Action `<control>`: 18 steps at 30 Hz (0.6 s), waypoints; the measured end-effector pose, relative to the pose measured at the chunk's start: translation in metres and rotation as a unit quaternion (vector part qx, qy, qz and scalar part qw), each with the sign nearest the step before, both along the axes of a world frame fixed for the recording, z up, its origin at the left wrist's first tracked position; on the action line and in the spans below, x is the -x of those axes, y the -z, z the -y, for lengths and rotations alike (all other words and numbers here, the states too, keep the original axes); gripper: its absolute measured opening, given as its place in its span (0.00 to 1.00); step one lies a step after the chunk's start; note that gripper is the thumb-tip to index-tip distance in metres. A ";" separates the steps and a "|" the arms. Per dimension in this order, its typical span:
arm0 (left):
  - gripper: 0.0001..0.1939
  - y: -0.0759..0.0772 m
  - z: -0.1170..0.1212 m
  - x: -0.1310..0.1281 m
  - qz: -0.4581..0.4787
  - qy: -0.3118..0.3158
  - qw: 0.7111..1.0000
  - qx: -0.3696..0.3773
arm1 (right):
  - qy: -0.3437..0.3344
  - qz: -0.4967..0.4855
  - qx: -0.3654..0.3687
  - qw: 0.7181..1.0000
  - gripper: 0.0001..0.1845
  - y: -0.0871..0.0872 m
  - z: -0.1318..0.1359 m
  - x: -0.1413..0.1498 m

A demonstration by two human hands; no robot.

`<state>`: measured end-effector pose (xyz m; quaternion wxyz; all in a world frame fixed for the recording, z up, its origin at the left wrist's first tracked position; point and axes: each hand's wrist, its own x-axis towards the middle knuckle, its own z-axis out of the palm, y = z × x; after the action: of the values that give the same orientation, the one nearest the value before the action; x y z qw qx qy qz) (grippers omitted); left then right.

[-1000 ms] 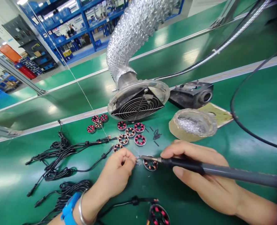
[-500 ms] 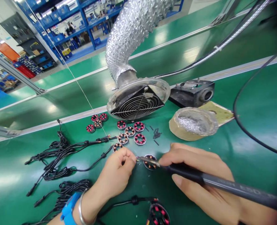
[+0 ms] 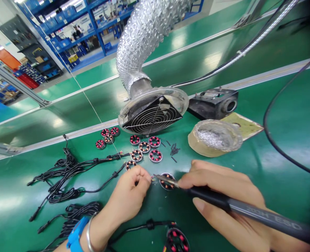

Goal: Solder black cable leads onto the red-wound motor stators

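Note:
A soldering iron (image 3: 240, 209) with a dark barrel lies in the grip of my right hand (image 3: 223, 180), its metal tip pointing left. My left hand (image 3: 131, 190) pinches thin wire ends (image 3: 153, 179), mostly hidden by the fingertips. The iron's tip is close beside these wires; whether it touches them I cannot tell. Beneath the tip sits a ring-shaped motor stator (image 3: 168, 187) with copper coils, partly covered by the iron. Near the front edge, another stator (image 3: 178, 240) with red coils has a black cable (image 3: 136, 226) running to it.
A fume extractor hood (image 3: 153, 117) on a foil duct (image 3: 136, 49) hangs over the bench. Several stators (image 3: 155, 156) and short black tubes (image 3: 174, 150) lie beyond my hands. Coiled black cables (image 3: 73, 175) spread left. A tape-wrapped bowl (image 3: 206, 148) and black iron holder (image 3: 215, 103) stand right.
The soldering iron's tip has shifted slightly away from the wire ends at my left fingertips. The whole view has moved a little; my left hand keeps its pinch.

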<state>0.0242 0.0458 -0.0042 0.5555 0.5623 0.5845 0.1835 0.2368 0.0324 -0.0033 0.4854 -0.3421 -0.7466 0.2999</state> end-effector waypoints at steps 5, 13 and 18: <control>0.14 0.000 0.000 0.000 0.005 -0.004 1.000 0.003 | 0.010 -0.005 -0.002 1.000 0.16 0.001 0.000 0.001; 0.14 -0.001 -0.001 0.000 0.006 -0.011 1.000 0.018 | -0.001 -0.010 -0.007 1.000 0.13 0.001 -0.002 0.000; 0.14 0.000 -0.002 0.001 0.026 -0.012 0.999 0.033 | 0.021 -0.018 -0.035 0.999 0.14 0.009 -0.004 0.000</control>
<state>0.0230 0.0475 -0.0038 0.5867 0.5318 0.5819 0.1852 0.2369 0.0362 -0.0122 0.5168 -0.3346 -0.7404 0.2698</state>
